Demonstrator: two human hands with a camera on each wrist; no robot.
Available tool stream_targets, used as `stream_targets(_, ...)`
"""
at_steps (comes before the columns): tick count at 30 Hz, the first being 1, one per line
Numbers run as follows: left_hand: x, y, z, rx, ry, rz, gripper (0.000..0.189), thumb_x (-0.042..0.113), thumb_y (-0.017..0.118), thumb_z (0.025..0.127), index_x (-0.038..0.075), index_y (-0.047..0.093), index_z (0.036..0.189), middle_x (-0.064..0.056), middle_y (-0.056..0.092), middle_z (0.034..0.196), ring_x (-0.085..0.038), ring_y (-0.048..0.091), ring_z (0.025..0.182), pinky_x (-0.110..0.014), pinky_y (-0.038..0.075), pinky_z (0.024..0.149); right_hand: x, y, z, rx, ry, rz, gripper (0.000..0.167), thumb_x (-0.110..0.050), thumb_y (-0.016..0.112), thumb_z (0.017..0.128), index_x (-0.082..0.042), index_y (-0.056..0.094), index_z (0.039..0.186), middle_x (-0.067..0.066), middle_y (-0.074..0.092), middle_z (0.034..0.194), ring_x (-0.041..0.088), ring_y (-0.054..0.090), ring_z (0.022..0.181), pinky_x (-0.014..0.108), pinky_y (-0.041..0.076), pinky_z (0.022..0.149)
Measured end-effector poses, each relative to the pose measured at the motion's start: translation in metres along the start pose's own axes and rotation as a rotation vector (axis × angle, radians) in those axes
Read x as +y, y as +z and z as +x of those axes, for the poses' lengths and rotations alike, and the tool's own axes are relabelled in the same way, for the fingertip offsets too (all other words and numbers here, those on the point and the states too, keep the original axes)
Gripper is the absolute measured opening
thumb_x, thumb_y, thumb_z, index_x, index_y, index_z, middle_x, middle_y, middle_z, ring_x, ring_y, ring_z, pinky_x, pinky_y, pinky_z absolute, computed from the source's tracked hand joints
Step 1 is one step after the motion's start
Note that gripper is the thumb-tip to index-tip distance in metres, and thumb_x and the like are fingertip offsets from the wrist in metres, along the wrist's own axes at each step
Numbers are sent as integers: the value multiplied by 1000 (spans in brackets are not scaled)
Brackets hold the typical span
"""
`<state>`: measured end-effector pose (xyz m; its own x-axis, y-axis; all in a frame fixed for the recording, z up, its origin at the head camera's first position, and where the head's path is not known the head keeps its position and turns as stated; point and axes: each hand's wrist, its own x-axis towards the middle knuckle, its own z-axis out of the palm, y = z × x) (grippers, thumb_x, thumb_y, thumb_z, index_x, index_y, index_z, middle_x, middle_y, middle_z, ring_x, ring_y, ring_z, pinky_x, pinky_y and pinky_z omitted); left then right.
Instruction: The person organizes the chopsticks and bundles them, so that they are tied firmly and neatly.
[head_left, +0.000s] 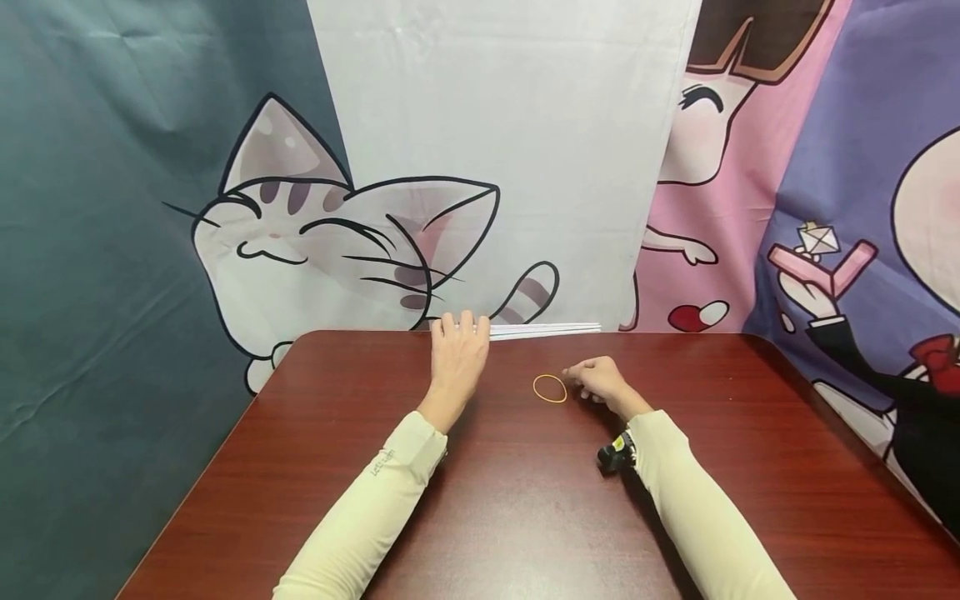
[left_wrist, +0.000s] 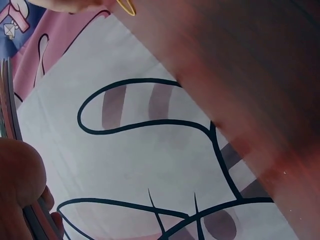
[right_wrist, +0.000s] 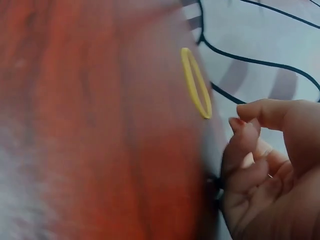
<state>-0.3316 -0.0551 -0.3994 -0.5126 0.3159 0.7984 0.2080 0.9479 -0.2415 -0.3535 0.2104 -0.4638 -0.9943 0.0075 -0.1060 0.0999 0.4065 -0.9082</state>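
A bundle of several long thin sticks [head_left: 546, 331] extends rightward from my left hand [head_left: 459, 358] at the far side of the table. In the left wrist view, that hand grips the dark-looking sticks [left_wrist: 11, 115] at the left edge. What they are made of cannot be told. A yellow rubber band [head_left: 550, 388] lies as an oval loop on the tabletop, also seen in the right wrist view [right_wrist: 196, 85]. Just right of the band is my right hand [head_left: 602, 382], its fingers loosely bent with nothing held. Thumb and forefinger come close together beside the band, apart from it.
The reddish-brown wooden table [head_left: 480, 517] has rounded far corners. Directly behind its far edge hangs a printed cloth [head_left: 510, 125] with a cartoon cat and figures. A small black device [head_left: 615, 455] is strapped at my right wrist.
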Motion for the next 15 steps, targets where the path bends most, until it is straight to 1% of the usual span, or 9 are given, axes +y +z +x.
stream_targets(2,1,0,0,1,-1,0,26,13,33,100,11,53,83,-9,52,79,-31,50,77,-43,39,72,-5,-6,-1,-17,34,159,27,-21,61,95,4,68,101,-4,53,62,7,48,48,20,35,41)
stream_targets(4,1,0,-1,2,-1,-1,28,13,31,100,11,52,82,-9,52,79,-31,50,76,-43,39,72,-13,-13,-2,-17,69,348,31,-24,53,100,4,64,108,-5,55,65,7,50,50,20,36,42)
stream_targets(6,2,1,-1,-4,2,1,29,14,30,100,11,52,82,-8,52,79,-31,50,76,-42,40,72,-23,-21,-3,-14,78,528,31,-29,45,104,-1,57,110,-5,59,68,7,53,51,20,39,44)
stream_targets(8,4,1,-1,-17,6,2,28,14,30,100,12,52,82,-8,52,80,-30,50,77,-42,40,73,-33,-29,-6,-6,65,646,37,-37,37,105,-6,56,112,-5,64,71,8,58,53,19,40,44)
stream_targets(9,4,1,-1,-27,7,4,28,13,31,100,12,52,82,-8,52,80,-30,50,77,-42,40,73,-38,-32,-7,-5,51,682,40,-40,35,106,-6,55,112,-4,66,73,9,60,53,20,41,44)
stream_targets(11,5,0,-1,-49,7,9,26,13,32,99,12,52,82,-8,52,81,-30,50,78,-41,40,73,-49,-37,-10,-12,17,706,44,-43,31,106,-7,55,112,-3,69,79,10,63,56,19,42,44)
stream_targets(13,5,0,-2,-63,6,8,25,13,34,99,12,52,82,-8,53,82,-30,50,79,-41,40,74,-58,-38,-13,-22,-19,695,50,-42,29,106,-2,59,115,-1,70,84,11,65,58,20,43,44)
stream_targets(15,6,1,-2,-74,7,4,25,12,33,99,12,52,82,-8,53,83,-30,50,80,-41,40,74,-66,-38,-15,-33,-46,670,49,-38,29,107,1,59,115,0,71,87,11,66,61,21,45,46)
